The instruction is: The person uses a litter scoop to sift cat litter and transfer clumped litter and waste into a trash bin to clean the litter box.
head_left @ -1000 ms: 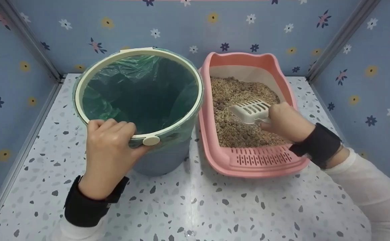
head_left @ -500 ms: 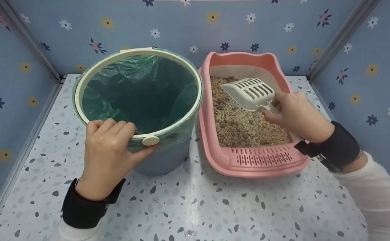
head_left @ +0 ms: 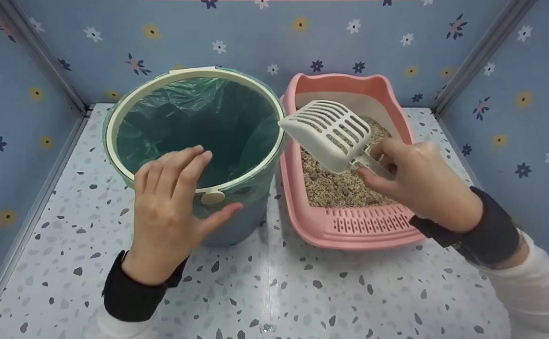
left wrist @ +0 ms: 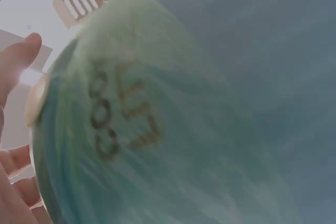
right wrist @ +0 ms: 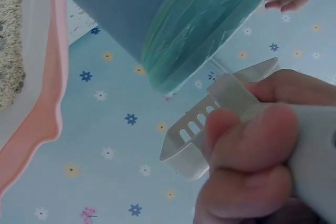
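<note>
My right hand (head_left: 427,183) grips the handle of a cream slotted litter scoop (head_left: 323,129), with fingers curled round it in the right wrist view. The scoop is raised over the left side of a pink litter box (head_left: 302,223), slotted face toward the head camera, and its front edge overlaps the bin's rim there. Brown granular litter (head_left: 338,188) with darker clumps fills the box. My left hand (head_left: 168,212) is at the near rim of a blue bin (head_left: 236,230), fingers loosely extended over the opening, thumb spread away outside. A green bag (head_left: 184,96) lines the bin under a cream ring (head_left: 137,87).
Bin and litter box stand side by side on a speckled white surface (head_left: 274,292). Blue flowered panels (head_left: 246,28) close off the back and both sides. Dark and yellowish printing (left wrist: 121,111) shows on the bag in the left wrist view.
The scoop has risen from the litter and moved left toward the bin. My left hand has loosened from the rim, its fingers lifting and its thumb swinging outward.
</note>
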`<state>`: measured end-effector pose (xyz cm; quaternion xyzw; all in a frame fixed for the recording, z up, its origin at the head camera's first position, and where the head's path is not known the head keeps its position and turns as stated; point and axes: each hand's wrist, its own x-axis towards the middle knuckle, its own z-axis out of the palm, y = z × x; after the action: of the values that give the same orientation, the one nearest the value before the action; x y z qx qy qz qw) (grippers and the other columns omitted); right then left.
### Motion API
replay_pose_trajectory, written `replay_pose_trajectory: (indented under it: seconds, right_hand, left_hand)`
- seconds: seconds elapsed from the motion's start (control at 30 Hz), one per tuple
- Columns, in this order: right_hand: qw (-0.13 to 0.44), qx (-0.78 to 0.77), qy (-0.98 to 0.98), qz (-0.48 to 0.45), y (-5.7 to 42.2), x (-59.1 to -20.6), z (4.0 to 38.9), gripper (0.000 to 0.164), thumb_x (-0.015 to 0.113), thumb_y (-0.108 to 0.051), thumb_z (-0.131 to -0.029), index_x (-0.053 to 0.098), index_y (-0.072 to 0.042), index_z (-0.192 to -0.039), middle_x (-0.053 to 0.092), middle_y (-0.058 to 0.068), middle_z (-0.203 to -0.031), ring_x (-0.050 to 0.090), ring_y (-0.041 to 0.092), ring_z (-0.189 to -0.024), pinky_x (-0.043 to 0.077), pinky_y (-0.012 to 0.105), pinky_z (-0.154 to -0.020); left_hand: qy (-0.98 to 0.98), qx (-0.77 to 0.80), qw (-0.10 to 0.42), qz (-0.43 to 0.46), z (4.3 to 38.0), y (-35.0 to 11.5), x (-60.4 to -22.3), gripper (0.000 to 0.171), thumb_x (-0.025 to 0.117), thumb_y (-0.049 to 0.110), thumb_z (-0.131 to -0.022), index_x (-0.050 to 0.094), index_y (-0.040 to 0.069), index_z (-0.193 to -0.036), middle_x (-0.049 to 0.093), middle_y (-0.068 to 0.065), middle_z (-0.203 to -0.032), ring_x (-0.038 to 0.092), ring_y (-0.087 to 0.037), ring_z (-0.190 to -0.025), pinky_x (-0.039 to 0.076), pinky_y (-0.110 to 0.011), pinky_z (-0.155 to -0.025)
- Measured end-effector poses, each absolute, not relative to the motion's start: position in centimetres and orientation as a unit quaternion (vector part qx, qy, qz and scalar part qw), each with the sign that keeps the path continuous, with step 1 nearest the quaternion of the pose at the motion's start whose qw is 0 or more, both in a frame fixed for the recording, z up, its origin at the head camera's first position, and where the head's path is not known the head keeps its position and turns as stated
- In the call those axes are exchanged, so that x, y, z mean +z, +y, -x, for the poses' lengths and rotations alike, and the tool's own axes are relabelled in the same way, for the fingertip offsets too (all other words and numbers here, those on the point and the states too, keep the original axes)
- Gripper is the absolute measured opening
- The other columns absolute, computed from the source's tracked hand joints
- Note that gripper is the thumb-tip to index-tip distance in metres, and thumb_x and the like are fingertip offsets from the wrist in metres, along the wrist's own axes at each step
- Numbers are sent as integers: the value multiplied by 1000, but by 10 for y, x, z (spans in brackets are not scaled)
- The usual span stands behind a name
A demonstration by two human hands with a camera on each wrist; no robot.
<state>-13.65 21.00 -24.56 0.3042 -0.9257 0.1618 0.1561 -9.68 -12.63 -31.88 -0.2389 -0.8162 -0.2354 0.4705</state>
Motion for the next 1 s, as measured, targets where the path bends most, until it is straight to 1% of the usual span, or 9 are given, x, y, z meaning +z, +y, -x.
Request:
replay_pose_trajectory:
  seconds: [0.1, 0.17, 0.27, 0.37, 0.47, 0.6, 0.8, 0.9, 1.0]
  right_hand:
    - [166, 167, -912, -335, 206, -245, 128, 18, 73, -15, -78, 60, -4, -83, 51, -2, -56, 40, 3, -44, 37, 17, -39]
    - [175, 172, -899, -362, 204, -245, 123, 19, 74, -14, -76, 60, -3, -84, 54, -1, -58, 43, 2, -46, 40, 16, -40]
    - [190, 182, -879, -396, 203, -249, 115, 21, 74, -16, -75, 60, -4, -85, 56, -2, -61, 45, 1, -48, 42, 15, -42]
    - [198, 198, -864, -420, 203, -254, 108, 22, 73, -19, -76, 61, -6, -88, 57, -3, -64, 47, 1, -50, 44, 16, -44]
    - [205, 206, -848, -444, 202, -259, 101, 23, 72, -22, -77, 61, -7, -91, 56, -5, -65, 47, 0, -50, 44, 15, -43]
    - [217, 197, -828, -479, 201, -264, 92, 27, 72, -26, -78, 60, -7, -93, 53, -7, -64, 43, -2, -49, 40, 12, -43]
    - [229, 184, -810, -508, 195, -263, 79, 31, 69, -34, -83, 60, -6, -93, 49, -11, -61, 39, -3, -49, 34, 10, -43]
    - [228, 175, -807, -516, 193, -264, 73, 31, 67, -35, -83, 60, -6, -93, 48, -12, -61, 39, -4, -48, 33, 9, -43]
    - [216, 167, -808, -522, 192, -267, 70, 30, 67, -34, -84, 59, -7, -94, 47, -12, -61, 40, -5, -47, 34, 8, -43]
  left_hand:
    - [-802, -255, 472, 263, 97, -122, -315, 78, 81, 43, -67, 52, 4, -128, 53, -14, -131, 50, -32, -117, 36, -50, -94]
    - [-791, -275, 470, 280, 98, -119, -313, 80, 83, 40, -67, 49, 5, -130, 51, -14, -134, 47, -32, -122, 36, -49, -99]
    - [-767, -313, 469, 307, 100, -115, -312, 81, 85, 33, -66, 47, 7, -133, 48, -14, -136, 45, -31, -126, 36, -46, -103]
    - [-744, -345, 466, 331, 102, -111, -311, 80, 84, 31, -69, 45, 10, -135, 47, -14, -137, 45, -30, -127, 36, -44, -105]
    - [-715, -380, 469, 352, 104, -106, -310, 74, 82, 29, -72, 46, 10, -134, 49, -13, -136, 46, -30, -126, 38, -43, -104]
    - [-673, -420, 476, 380, 106, -99, -310, 65, 80, 25, -76, 48, 8, -130, 51, -12, -134, 49, -30, -124, 41, -42, -103]
    - [-623, -453, 475, 426, 106, -92, -308, 59, 75, 15, -80, 47, 7, -132, 52, -15, -133, 53, -29, -121, 45, -38, -99]
    - [-596, -457, 484, 449, 105, -87, -305, 48, 71, 7, -82, 51, 2, -125, 57, -19, -126, 57, -31, -115, 48, -39, -95]
    - [-570, -459, 484, 479, 102, -84, -302, 31, 66, 3, -85, 57, -3, -114, 61, -23, -117, 60, -35, -108, 50, -43, -91]
